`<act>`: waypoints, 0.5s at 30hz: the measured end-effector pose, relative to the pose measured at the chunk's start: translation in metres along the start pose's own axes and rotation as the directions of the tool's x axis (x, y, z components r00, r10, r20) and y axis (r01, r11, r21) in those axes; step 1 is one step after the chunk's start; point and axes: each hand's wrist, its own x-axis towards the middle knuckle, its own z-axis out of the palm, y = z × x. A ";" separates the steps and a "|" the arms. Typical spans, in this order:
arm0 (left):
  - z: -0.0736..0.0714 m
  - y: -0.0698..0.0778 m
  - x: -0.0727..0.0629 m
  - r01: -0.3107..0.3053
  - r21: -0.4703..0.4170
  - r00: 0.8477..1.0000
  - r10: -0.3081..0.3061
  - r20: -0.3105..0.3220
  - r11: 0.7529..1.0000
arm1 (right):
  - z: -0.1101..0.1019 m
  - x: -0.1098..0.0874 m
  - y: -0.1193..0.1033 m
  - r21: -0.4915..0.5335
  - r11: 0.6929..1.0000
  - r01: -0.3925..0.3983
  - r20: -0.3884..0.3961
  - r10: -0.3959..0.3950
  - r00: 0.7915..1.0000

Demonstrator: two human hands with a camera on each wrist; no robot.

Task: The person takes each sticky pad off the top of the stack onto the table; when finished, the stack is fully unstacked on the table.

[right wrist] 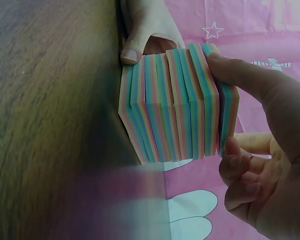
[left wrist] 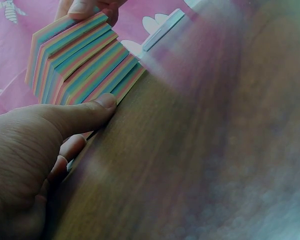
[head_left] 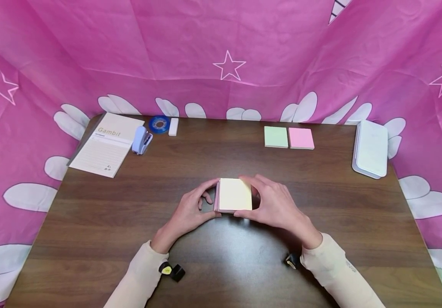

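Observation:
A tall stack of multicoloured sticky note pads [right wrist: 165,107] stands on the table, its striped edges slightly staggered. Pale yellow paper shows on the top pad [head_left: 235,194]. My right hand [head_left: 276,203] pinches that pad between thumb and fingers; in the right wrist view a narrow gap parts it from the pads beneath. Low on the opposite side, my left hand [head_left: 190,209] grips the stack, its thumb pressed against the bottom pads, as the left wrist view shows. The left fingers behind the stack are partly hidden.
Behind the stack lie a green sticky note pad [head_left: 276,137] and a pink one [head_left: 301,138]. A notebook [head_left: 107,145], lilac stapler [head_left: 141,140], blue tape roll [head_left: 159,124] and white eraser [head_left: 173,127] are at back left. A white case [head_left: 371,149] lies at right.

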 end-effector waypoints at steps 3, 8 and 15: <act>0.000 0.000 0.000 -0.004 -0.003 1.000 0.004 -0.002 1.000 | -0.003 0.000 0.002 0.022 1.000 -0.004 -0.017 0.004 1.000; 0.001 -0.001 0.000 0.000 -0.006 1.000 0.000 -0.002 1.000 | -0.012 0.000 0.011 0.045 0.999 -0.022 -0.063 0.025 0.998; 0.001 0.000 0.000 0.014 -0.003 1.000 -0.014 0.006 1.000 | -0.027 -0.003 0.038 0.052 0.995 -0.083 -0.124 0.089 0.988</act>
